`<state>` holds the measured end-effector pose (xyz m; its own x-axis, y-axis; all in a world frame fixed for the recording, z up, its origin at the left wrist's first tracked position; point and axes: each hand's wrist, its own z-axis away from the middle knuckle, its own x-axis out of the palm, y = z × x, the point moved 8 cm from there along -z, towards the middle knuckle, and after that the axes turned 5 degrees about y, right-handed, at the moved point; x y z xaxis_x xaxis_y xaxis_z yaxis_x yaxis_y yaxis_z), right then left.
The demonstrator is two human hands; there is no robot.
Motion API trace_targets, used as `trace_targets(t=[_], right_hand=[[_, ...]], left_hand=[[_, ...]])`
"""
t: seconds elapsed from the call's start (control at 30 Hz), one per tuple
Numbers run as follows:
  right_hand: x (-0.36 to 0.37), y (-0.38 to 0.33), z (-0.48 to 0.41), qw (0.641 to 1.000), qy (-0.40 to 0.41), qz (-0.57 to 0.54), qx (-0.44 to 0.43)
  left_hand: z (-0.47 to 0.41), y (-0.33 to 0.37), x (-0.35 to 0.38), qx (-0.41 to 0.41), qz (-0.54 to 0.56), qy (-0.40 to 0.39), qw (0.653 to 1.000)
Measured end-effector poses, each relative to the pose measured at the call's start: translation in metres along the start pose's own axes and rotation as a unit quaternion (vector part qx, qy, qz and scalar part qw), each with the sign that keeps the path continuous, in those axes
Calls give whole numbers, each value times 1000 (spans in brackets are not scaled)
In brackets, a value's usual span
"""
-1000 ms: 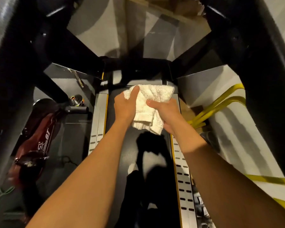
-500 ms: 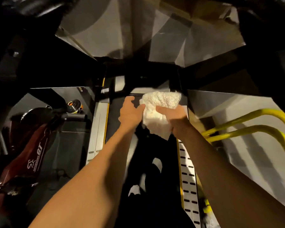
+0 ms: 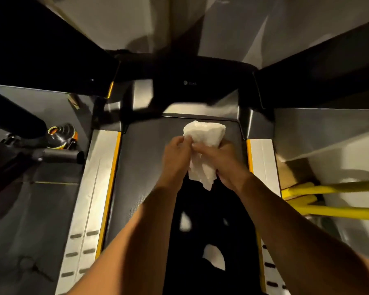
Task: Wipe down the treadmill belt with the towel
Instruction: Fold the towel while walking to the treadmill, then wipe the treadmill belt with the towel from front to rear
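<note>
A white towel [image 3: 202, 145] is held bunched in both hands over the treadmill belt [image 3: 145, 167], near the belt's front edge and somewhat toward its right side. The left hand [image 3: 175, 158] is placed at the towel's left side, its fingers [image 3: 184, 141] curled in and pinching a fold of the cloth. The right hand [image 3: 221, 162] is wrapped round the towel from the right, with its fingers [image 3: 200, 149] laid across the cloth and closed on it. The upper part of the towel is gathered into a rounded wad beyond the knuckles, and a loose tail is left hanging between the wrists. Whether the cloth is pressed against the belt or held just above it cannot be told.

The near part of the belt is covered by a dark shape [image 3: 211, 231]. The belt is flanked by a pale left side rail [image 3: 87, 199] and a right side rail [image 3: 262, 158], each edged with a yellow stripe on the belt side. A black motor cover [image 3: 190, 84] is set across the belt's front edge. Yellow bars [image 3: 332, 188] are seen beyond the right side rail, and a black handle [image 3: 60, 155] of other equipment beyond the left one.
</note>
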<state>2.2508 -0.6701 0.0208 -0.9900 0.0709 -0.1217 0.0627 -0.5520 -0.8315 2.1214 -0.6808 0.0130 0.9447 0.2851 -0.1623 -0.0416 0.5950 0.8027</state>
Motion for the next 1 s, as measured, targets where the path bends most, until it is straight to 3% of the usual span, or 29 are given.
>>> trace_targets(t=[0.17, 0.37, 0.5, 0.6, 0.67, 0.73, 0.8, 0.87, 0.93, 1.0], right_hand=[[31, 88, -108, 993, 7, 116, -37], [26, 127, -218, 943, 38, 319, -86], [34, 142, -266, 971, 8, 211, -109], [48, 162, -290, 970, -17, 240, -47], [36, 155, -307, 971, 47, 226, -64], [12, 141, -319, 958, 130, 227, -116], [-13, 126, -324, 910, 221, 309, -164], [-29, 121, -330, 876, 282, 345, -183], [-30, 129, -341, 876, 305, 335, -167], [-16, 143, -353, 888, 292, 325, -146]], left_hand=[[-106, -85, 21, -19, -7, -7, 1000], [-199, -150, 66, -118, -29, -120, 985], [-244, -144, 93, -98, -29, -149, 984], [-263, -141, 110, -80, -47, -164, 982], [-281, -145, 105, -20, -98, -157, 982], [-301, -162, 77, 44, -193, -101, 975], [-314, -187, 43, 64, -305, -59, 948], [-318, -207, 32, 74, -386, -96, 915], [-321, -215, 34, 96, -401, -111, 904], [-322, -210, 35, 129, -417, -74, 897]])
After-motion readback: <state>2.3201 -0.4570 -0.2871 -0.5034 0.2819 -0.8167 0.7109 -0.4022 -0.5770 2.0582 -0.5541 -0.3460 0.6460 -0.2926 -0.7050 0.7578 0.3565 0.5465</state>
